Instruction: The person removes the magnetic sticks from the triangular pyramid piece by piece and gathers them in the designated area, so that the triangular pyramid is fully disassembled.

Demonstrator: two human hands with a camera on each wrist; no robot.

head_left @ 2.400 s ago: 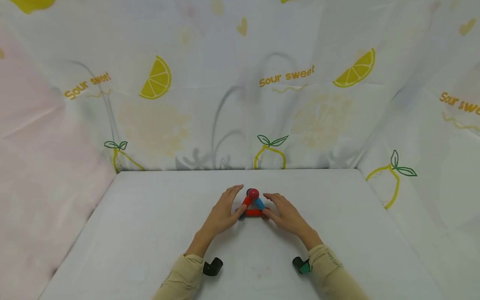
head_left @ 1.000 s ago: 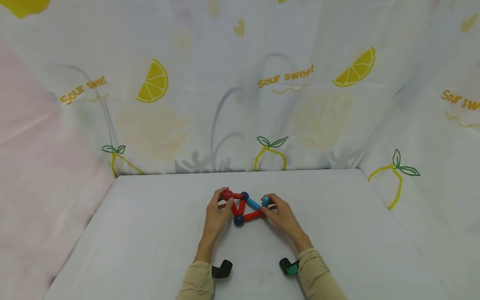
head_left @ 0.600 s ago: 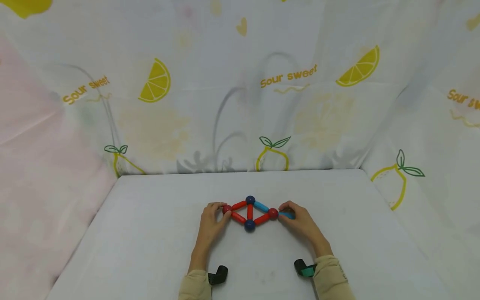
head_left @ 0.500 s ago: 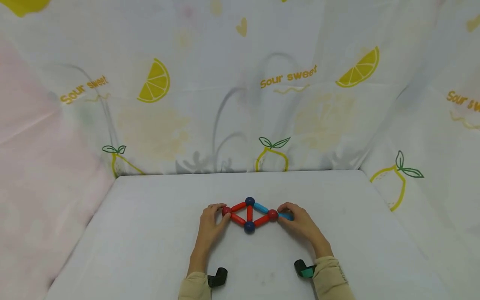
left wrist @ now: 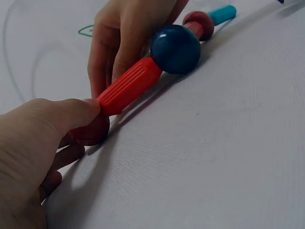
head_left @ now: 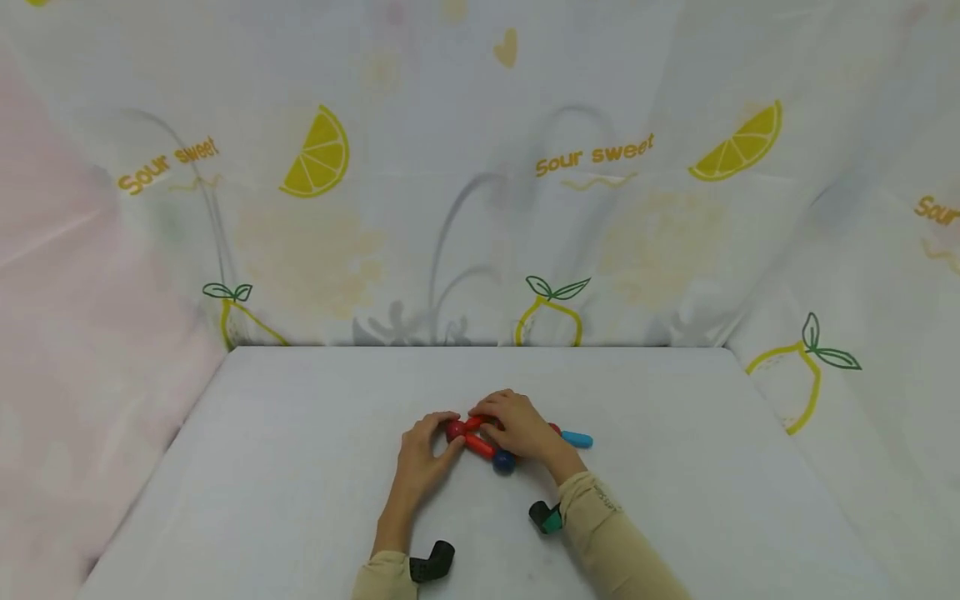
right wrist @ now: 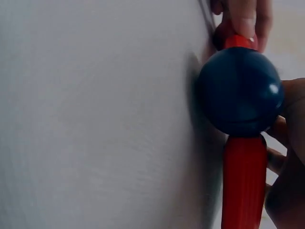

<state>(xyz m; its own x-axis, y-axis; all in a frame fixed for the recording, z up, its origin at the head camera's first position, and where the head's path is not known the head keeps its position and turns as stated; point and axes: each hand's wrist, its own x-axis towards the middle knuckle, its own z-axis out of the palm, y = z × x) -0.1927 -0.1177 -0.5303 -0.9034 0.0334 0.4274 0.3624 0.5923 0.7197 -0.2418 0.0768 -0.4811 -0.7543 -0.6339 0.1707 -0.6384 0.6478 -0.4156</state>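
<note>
A flat frame of magnetic rods and balls lies on the table. My left hand [head_left: 422,465] pinches the red ball [head_left: 455,430] at its left corner between thumb and fingers. Reaching over the frame, my right hand [head_left: 522,427] holds the far-left red rod [head_left: 474,423] between fingers and thumb. The front-left red rod [left wrist: 131,86] joins the left ball to the near dark blue ball [head_left: 504,462]. Another red ball [left wrist: 199,25] marks the right corner, with a light blue rod [head_left: 577,439] sticking out rightward. My right hand hides the far blue ball and the middle rod.
The white table [head_left: 315,400] extends around the frame on all sides. Behind it hangs a white cloth [head_left: 420,242] printed with lemons. Black wrist cameras [head_left: 432,562] are strapped at both cuffs.
The frame was unfolded from an upright shape into a flat diamond. My right hand has let go of the protruding light blue rod and moved left to the far-left red rod. My left hand stays at the red ball.
</note>
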